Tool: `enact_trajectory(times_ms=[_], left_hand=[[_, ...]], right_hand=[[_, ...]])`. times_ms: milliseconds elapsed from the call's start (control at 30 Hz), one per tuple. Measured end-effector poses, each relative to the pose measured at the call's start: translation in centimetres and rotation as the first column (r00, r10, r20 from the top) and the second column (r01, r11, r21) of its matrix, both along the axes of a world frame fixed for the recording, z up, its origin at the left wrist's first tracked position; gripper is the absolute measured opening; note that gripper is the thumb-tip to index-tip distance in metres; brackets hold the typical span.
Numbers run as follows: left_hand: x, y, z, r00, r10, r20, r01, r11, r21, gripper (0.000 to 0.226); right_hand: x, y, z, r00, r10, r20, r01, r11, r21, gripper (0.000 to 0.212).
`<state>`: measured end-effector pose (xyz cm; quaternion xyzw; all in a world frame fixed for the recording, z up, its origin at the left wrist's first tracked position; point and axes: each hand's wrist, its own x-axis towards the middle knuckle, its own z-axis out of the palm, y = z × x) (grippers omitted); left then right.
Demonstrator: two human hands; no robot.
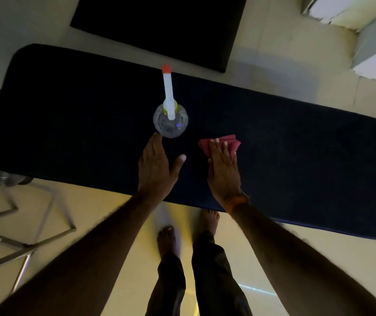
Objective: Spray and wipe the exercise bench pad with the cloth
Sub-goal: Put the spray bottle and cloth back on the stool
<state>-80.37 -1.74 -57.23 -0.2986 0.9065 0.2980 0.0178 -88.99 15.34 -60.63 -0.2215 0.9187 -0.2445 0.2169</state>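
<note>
A long dark blue bench pad [68, 110] runs across the view from left to right. A clear spray bottle [170, 120] with a white nozzle and orange tip stands upright near the pad's middle. My left hand [157, 165] is spread open just below the bottle, its fingertips close to the bottle's base and its thumb out to the right. A folded pink cloth [228, 143] lies on the pad to the right of the bottle. My right hand [223, 169] lies flat on the cloth with straight fingers, covering its near part.
A black mat [159, 26] lies on the pale floor beyond the bench. A metal frame [22, 242] stands at the lower left, beside the bench's end. My bare feet [208, 221] stand on the floor at the pad's near edge. A white ledge [365, 30] sits at the upper right.
</note>
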Motion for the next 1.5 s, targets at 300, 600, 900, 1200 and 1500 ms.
enact_trajectory(times_ms=[300, 600, 900, 1200, 1500], left_hand=[[-8.2, -1.6, 5.7, 0.898, 0.34, -0.28, -0.224, 0.9, 0.374, 0.038], [-6.0, -1.3, 12.9, 0.856, 0.447, -0.259, -0.325, 0.856, 0.401, 0.015], [9.9, -3.8, 28.6, 0.683, 0.678, -0.272, -0.526, 0.715, 0.46, 0.022], [34.3, -9.8, 38.5, 0.483, 0.796, -0.365, -0.646, 0.605, 0.466, 0.03], [55.0, -15.1, 42.4, 0.175, 0.869, -0.462, -0.833, 0.381, 0.401, 0.023]], right_hand=[[-3.0, -0.3, 5.9, 0.989, -0.057, 0.138, 0.082, 0.979, -0.185, 0.046], [-2.1, -0.8, 14.1, 0.996, -0.044, 0.075, 0.06, 0.974, -0.219, 0.047], [7.5, -6.0, 26.5, 0.981, 0.189, -0.035, -0.191, 0.931, -0.312, 0.052], [27.9, -16.1, 36.7, 0.894, 0.403, -0.193, -0.444, 0.747, -0.495, 0.045], [45.8, -27.8, 39.7, 0.718, 0.619, -0.317, -0.682, 0.536, -0.498, 0.048]])
